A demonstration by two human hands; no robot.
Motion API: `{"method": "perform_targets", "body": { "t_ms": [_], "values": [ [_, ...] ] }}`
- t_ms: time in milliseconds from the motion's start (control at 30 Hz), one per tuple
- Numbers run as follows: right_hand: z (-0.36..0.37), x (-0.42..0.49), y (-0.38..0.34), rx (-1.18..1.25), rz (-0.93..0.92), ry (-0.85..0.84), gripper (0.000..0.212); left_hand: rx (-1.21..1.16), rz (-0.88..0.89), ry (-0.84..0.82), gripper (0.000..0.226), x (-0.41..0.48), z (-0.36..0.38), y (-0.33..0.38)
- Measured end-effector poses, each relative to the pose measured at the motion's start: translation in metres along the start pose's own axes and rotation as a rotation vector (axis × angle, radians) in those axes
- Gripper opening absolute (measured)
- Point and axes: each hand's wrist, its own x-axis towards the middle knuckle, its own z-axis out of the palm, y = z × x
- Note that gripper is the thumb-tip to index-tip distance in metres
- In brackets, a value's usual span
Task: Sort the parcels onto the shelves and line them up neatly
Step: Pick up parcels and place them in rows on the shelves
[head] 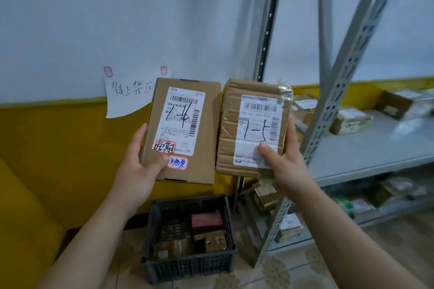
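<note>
Several parcels (352, 122) on grey shelves (375, 148); crate (187, 263) on floor (305, 272)

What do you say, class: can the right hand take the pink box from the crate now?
Probably not yet: the right hand grips a taped parcel, held up well above the crate where the pink box lies.

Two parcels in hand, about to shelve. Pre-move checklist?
1. Left hand grips flat box: ok.
2. Right hand grips taped parcel: ok.
3. Labels facing the camera: ok.
4. Bare spot on shelf: ok.
5. Which shelf level fits the handwritten codes: cannot tell.
6. Crate emptied: not ok, parcels inside.
</note>
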Motion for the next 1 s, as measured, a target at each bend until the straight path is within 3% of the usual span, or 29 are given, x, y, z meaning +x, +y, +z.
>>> {"method": "perform_targets", "body": {
  "t_ms": [233,467,633,1000],
  "values": [
    [-0.147,-0.07,-0.033,0.027,-0.047,0.211,0.095,-0.088,0.112,-0.164,0.078,-0.062,0.125,0.052],
    [-0.356,-0.185,-0.051,-0.031,0.04,0.523,0.084,-0.223,0.085,-0.416,0.075,-0.163,0.325,0.086],
    [-0.451,-0.242,-0.06,0.006,0.1,0.655,0.083,-0.257,0.047,-0.547,0.075,-0.214,0.425,0.106],
    [-0.597,-0.222,-0.018,-0.015,0.202,0.83,0.083,-0.253,-0.002,-0.72,0.068,-0.196,0.617,0.101]
  ]
}}
